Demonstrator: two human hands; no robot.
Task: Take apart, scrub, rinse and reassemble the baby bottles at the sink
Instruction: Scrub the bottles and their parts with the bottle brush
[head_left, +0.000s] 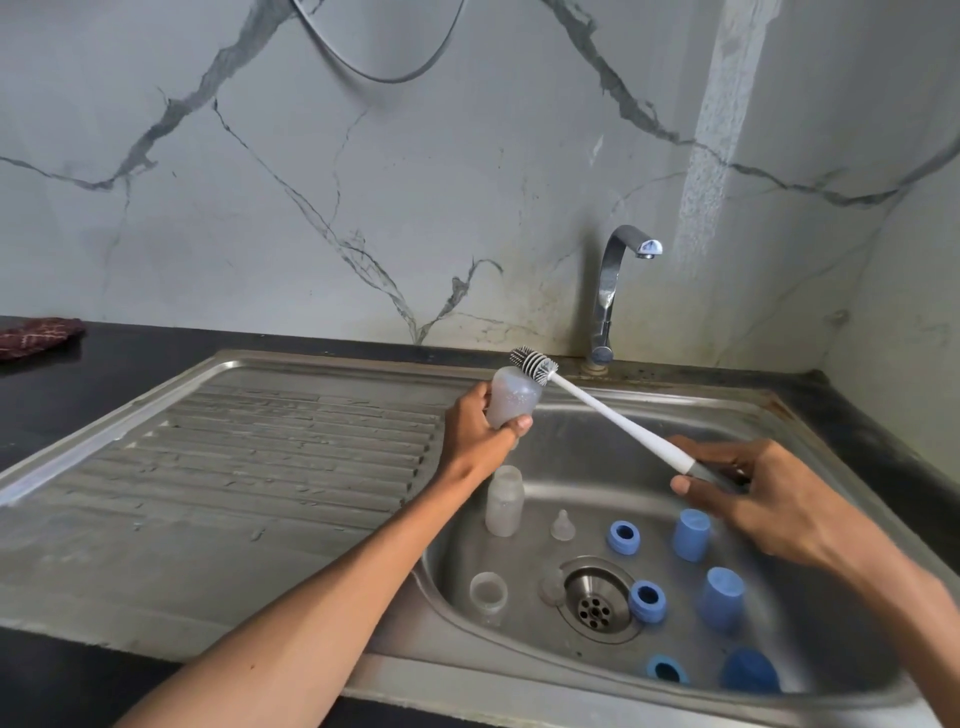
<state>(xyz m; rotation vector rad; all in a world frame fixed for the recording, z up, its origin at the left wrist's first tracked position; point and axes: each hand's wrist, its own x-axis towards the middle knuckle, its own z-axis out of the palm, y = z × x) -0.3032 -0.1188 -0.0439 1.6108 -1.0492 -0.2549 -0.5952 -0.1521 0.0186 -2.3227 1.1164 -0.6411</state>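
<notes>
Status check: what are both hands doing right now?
Left hand grips bottle. Right hand holds brush, bristles outside bottle. Tap dry.

Three clear bottle bodies: one held (511, 397), one upright (504, 500), one lying (488, 593). Two clear teats (562, 525) (551, 584). Three blue rings (623, 537) (647, 600) (666, 669). Three blue caps (691, 534) (721, 597) (749, 670). One brush (533, 364), one tap (615, 291), one cloth (36, 335), two hands (475, 431) (753, 499).
</notes>
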